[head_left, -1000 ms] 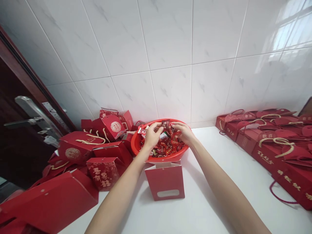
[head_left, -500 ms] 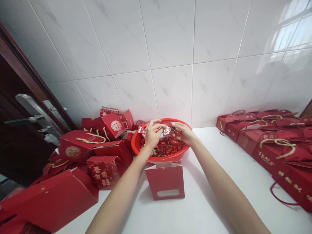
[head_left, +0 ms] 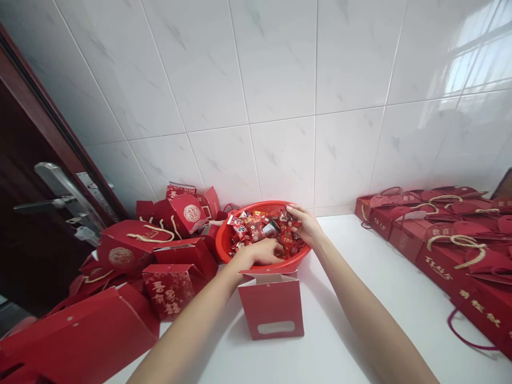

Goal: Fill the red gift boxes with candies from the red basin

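Observation:
In the head view, a red plastic basket (head_left: 221,246) holds many small wrapped candies (head_left: 256,230), mostly in red wrappers. My left hand (head_left: 267,252) reaches over the front rim, fingers bent down among the candies and their tips hidden. At the basket's right side, my right hand (head_left: 307,226) has curled fingers around a dark, shiny wrapped candy (head_left: 284,215); whether it holds more is hidden. Just in front of the basket, between my forearms, a red gift box (head_left: 272,306) stands upright with its top open and a pale oval slot low on its front.
Red gift boxes (head_left: 124,250), some with rope handles, crowd the left side near a door handle (head_left: 60,184). Rows of closed red boxes (head_left: 432,261) line the right of the white table (head_left: 336,330). Behind stands a tiled wall (head_left: 280,160).
My left hand has come away from my right hand and dropped into the front of the candies. The white-marked packet between them is no longer held up. My right hand sits slightly lower.

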A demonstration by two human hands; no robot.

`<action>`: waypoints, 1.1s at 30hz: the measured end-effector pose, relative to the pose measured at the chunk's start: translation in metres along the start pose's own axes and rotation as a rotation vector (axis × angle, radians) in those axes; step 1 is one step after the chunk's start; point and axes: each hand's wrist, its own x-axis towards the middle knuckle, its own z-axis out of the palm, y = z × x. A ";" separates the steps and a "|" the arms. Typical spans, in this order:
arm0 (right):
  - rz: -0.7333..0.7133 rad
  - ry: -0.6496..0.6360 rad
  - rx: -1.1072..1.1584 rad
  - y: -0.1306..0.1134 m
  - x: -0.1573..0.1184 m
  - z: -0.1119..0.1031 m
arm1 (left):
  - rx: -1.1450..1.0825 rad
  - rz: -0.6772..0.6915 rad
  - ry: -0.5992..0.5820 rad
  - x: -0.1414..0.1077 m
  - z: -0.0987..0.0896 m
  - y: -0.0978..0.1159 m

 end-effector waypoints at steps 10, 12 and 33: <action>-0.018 -0.003 -0.036 -0.002 -0.004 0.002 | 0.366 -0.157 -0.047 0.007 0.002 0.024; -0.022 -0.003 -0.022 -0.002 -0.004 0.002 | 0.346 -0.169 -0.103 0.008 0.001 0.023; -0.005 0.096 0.035 -0.004 -0.002 0.005 | -0.761 -0.097 0.884 0.009 -0.026 -0.019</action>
